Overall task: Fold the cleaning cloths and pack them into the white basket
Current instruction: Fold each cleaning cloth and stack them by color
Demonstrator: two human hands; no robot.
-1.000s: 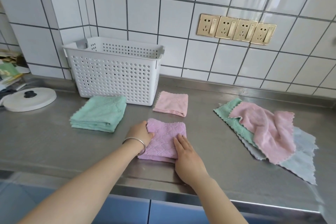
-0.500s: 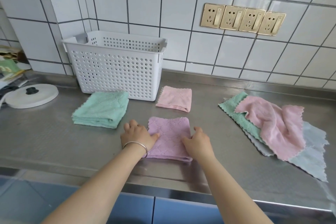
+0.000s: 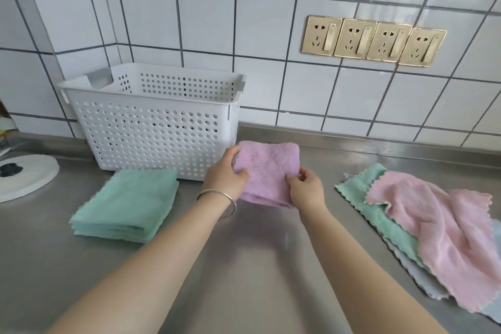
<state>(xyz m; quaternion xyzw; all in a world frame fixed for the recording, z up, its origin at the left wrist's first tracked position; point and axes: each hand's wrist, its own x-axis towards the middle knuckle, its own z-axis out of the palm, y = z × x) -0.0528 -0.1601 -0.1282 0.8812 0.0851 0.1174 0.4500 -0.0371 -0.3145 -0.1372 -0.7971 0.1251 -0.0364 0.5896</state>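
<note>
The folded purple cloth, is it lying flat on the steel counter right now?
No, both hands, left hand and right hand, hold the folded purple cloth lifted beside the white perforated basket.

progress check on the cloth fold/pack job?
Done: a folded green stack lies on the counter before the white basket. In hand: left hand and right hand hold the folded purple cloth up. Left: the unfolded pile at right, and all packing; no cloth shows in the basket.
</note>
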